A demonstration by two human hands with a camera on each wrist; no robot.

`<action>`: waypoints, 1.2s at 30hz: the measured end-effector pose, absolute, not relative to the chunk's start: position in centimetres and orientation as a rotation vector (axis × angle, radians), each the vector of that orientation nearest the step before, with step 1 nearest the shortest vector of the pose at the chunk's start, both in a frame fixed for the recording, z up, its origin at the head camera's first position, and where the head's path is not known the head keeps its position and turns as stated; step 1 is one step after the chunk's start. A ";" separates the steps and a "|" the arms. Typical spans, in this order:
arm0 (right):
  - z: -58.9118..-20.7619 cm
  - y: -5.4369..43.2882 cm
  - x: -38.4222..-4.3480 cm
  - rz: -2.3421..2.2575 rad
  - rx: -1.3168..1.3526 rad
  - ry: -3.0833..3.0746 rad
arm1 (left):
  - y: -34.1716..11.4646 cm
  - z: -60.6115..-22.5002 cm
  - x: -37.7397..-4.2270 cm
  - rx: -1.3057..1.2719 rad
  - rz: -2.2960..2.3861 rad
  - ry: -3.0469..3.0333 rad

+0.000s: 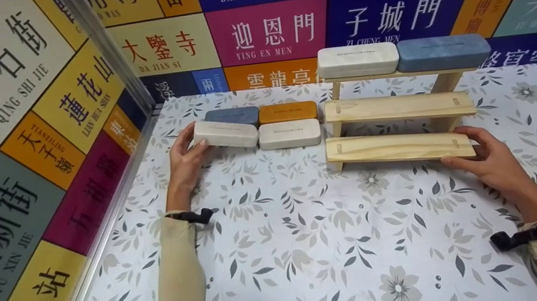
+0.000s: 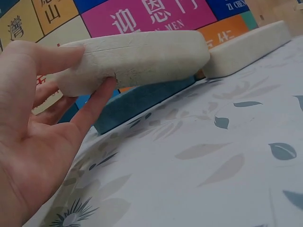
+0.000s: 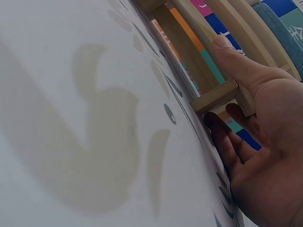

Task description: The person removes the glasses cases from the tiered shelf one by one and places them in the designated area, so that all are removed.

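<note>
My left hand [image 1: 187, 162] pinches the left end of a white glasses case [image 1: 227, 134], thumb in front and fingers behind. In the left wrist view this case [image 2: 142, 59] is tilted and raised off the table, partly covering a blue glasses case [image 1: 231, 115]. Close to its right end lies a second white glasses case [image 1: 290, 134], with an orange glasses case [image 1: 288, 112] behind that. At the right, my right hand [image 1: 494, 159] grips the right end of the lowest step of a three-step wooden display stand [image 1: 400, 147]. Its thumb lies along the step's front edge.
On the stand's top step sit a white glasses case [image 1: 358, 63] and a blue glasses case [image 1: 443, 54], side by side. The table carries a floral cloth [image 1: 306, 226]. Panels with lettering [image 1: 271, 30] stand behind and at the left.
</note>
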State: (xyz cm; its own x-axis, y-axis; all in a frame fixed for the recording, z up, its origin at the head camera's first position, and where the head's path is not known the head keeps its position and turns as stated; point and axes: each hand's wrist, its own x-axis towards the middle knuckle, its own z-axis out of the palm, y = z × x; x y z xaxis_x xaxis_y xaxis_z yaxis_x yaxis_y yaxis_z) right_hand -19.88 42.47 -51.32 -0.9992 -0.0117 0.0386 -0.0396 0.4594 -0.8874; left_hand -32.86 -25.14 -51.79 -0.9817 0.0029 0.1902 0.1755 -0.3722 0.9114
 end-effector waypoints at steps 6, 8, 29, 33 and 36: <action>-51.4 42.6 -19.9 1.616 0.045 -2.660 | -25.1 -52.0 -32.9 -0.230 -2.513 -1.713; -51.4 42.6 -20.0 1.614 0.052 -2.658 | -25.2 -52.1 -32.9 -0.226 -2.528 -1.692; -51.4 42.7 -19.9 1.634 0.015 -2.682 | -23.8 -52.2 -33.5 -0.118 -1.907 -2.195; -51.4 42.7 -19.9 1.632 0.016 -2.678 | -23.8 -52.0 -33.2 -0.089 -1.856 -2.244; -51.3 42.7 -19.9 1.629 0.026 -2.679 | -23.9 -52.1 -33.2 -0.082 -1.843 -2.266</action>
State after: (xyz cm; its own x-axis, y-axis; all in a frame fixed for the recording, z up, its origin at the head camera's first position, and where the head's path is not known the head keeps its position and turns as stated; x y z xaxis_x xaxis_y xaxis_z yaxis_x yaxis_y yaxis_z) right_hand -19.90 42.65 -51.33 -0.9998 -0.0107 0.0138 -0.0171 0.4598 -0.8879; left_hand -33.18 -23.95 -52.13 -0.9744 -0.0947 0.2038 0.1802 0.2127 0.9604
